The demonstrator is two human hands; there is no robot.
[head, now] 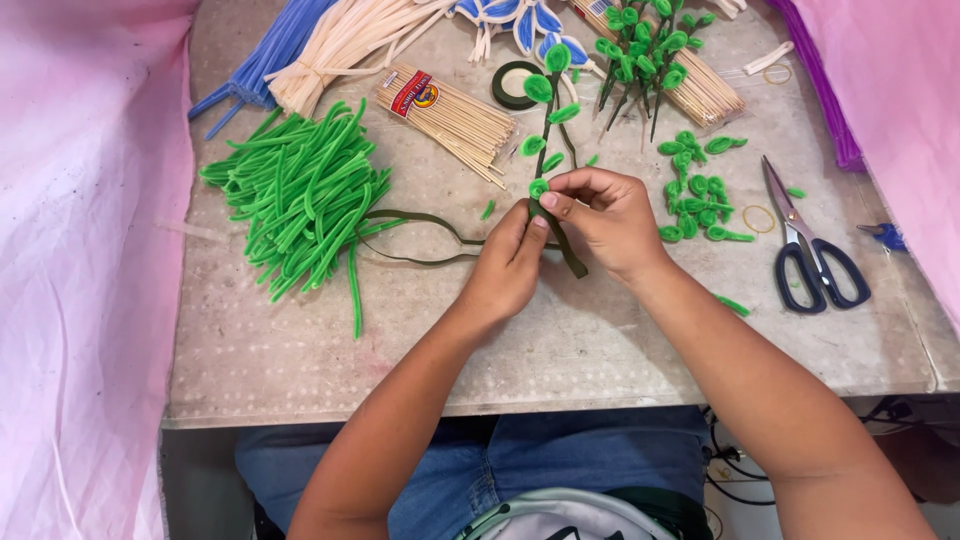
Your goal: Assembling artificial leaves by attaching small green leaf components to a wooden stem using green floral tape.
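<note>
while your left hand and right hand pinch the green pipe-cleaner leaf stem, slack dark green floral tape could unwind.

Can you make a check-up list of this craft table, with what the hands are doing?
Surface: worn pale tabletop.
Job's things: dark stem with green looped leaves; dark green tape strip.
Clutter: pile of fuzzy green wires, wooden skewer bundle, black-handled scissors, loose green loops.
Fingers: left hand and right hand pinch the stem.
Cables: black cords under the table.
Surroundings: pink cloth on both sides.
</note>
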